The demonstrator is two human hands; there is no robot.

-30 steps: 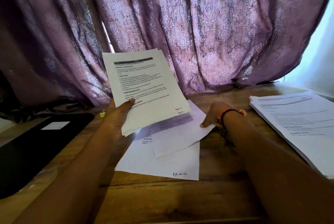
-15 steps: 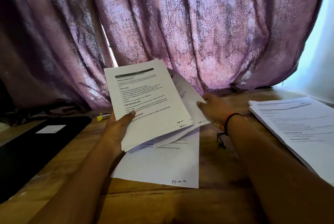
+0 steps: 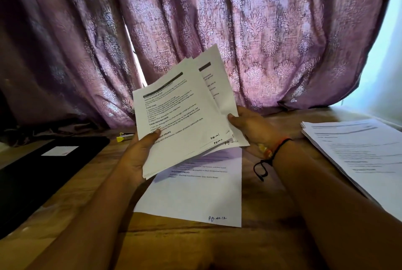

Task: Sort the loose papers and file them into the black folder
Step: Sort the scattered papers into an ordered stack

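The left hand (image 3: 139,156) grips a sheaf of printed white pages (image 3: 180,121), its thumb pressed on the top sheet (hand-numbered at the lower corner). The right hand (image 3: 250,130) pinches a page (image 3: 217,87) fanned out behind the sheaf. Below both hands a single sheet (image 3: 195,195) lies flat on the grained wooden table (image 3: 261,237). Left of the left hand rests the matte black folder (image 3: 43,171), bearing what may be a white label.

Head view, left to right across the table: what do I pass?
black folder, yellow object, left hand, held papers, right hand, paper stack. The flat sheet under the held papers overlaps them, so it is omitted.
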